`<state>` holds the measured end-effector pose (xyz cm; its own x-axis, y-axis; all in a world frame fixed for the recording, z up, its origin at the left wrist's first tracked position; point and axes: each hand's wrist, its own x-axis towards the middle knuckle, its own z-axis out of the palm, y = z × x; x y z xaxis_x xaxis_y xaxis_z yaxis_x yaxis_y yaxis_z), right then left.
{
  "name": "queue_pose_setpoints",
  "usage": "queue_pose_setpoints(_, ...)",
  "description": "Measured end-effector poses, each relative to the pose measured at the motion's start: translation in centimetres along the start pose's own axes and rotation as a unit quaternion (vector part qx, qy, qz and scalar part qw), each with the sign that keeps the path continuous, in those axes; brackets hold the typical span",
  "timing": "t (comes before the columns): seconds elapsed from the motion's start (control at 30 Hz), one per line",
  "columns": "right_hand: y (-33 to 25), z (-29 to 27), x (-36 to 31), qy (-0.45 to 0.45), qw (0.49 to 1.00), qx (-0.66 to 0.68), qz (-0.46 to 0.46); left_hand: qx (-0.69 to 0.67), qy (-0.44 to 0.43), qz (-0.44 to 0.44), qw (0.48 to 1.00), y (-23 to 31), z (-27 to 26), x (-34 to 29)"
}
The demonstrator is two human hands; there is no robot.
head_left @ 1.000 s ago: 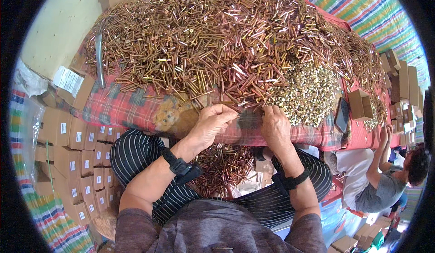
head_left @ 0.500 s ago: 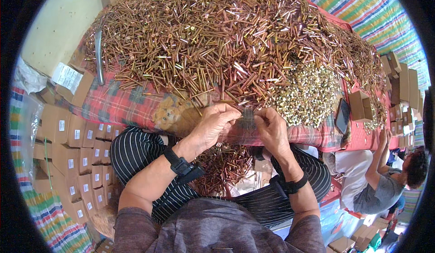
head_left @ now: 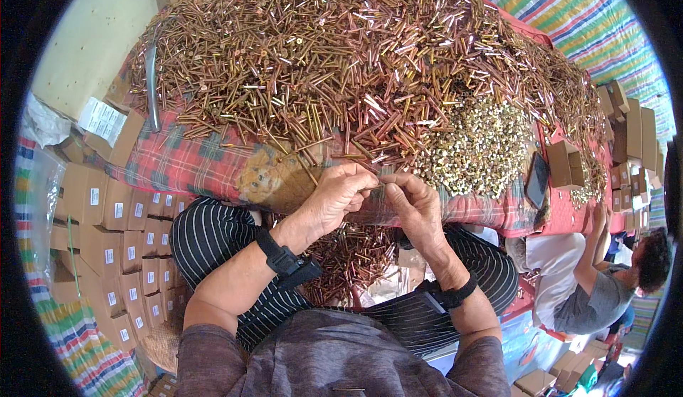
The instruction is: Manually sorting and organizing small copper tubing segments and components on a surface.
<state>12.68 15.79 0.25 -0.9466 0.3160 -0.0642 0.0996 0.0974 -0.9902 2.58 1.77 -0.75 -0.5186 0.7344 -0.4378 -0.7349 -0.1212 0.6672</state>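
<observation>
My left hand [head_left: 339,192] is closed in a pinch above the near edge of the work surface. A thin copper-coloured metal rod shows in part at its fingertips. Fingers of my right hand [head_left: 416,201] are pinched together right against the left fingertips; whatever they hold is too small to make out. Just beyond both hands lies a wide heap of copper-coloured metal rods [head_left: 384,123], like long screws or bolts. Beside my right hand is a mound of small gold and silver metal pieces [head_left: 473,148], possibly nuts.
Red plaid cloth [head_left: 185,151] covers the near edge. A curved metal strip [head_left: 152,87] lies at left, a dark phone [head_left: 537,180] and an open carton [head_left: 566,164] at right. Stacked cartons [head_left: 99,251] stand on my left. More rods [head_left: 348,262] lie between my legs. Another person [head_left: 597,297] sits at right.
My right hand has moved left, so its fingertips now meet those of my left hand. The left hand has stayed nearly in place.
</observation>
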Motion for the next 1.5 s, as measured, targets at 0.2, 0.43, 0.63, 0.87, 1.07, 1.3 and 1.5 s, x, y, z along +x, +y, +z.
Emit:
queue_pose_setpoints(0.2,-0.6,0.2,-0.1,0.029,0.976,0.212,0.044,-0.001,0.014,0.003,1.0,0.1,0.2,0.1)
queue_pose_setpoints(0.43,-0.4,0.4,-0.4,0.041,0.994,0.099,0.009,-0.029,0.02,0.008,0.999,0.2,0.6,-0.1)
queue_pose_setpoints(0.63,-0.5,1.0,-0.5,0.059,0.991,0.124,0.005,-0.029,0.01,0.002,1.0,0.0,0.5,0.0)
queue_pose_setpoints(0.87,-0.6,1.2,-0.7,0.053,0.998,-0.012,-0.041,0.045,-0.004,0.027,0.999,0.3,0.3,-0.2)
queue_pose_setpoints(1.07,-1.0,0.7,-0.8,0.021,0.983,-0.176,-0.042,0.085,-0.001,0.046,0.995,-0.1,0.3,-0.6)
queue_pose_setpoints(1.3,-1.5,1.3,-0.8,0.03,0.974,-0.177,-0.137,0.079,-0.018,0.034,0.996,-0.3,-0.1,-0.2)
queue_pose_setpoints(1.5,-1.9,1.0,-0.9,-0.003,0.996,-0.08,-0.04,0.141,-0.02,0.064,0.988,-0.5,-0.2,-0.5)
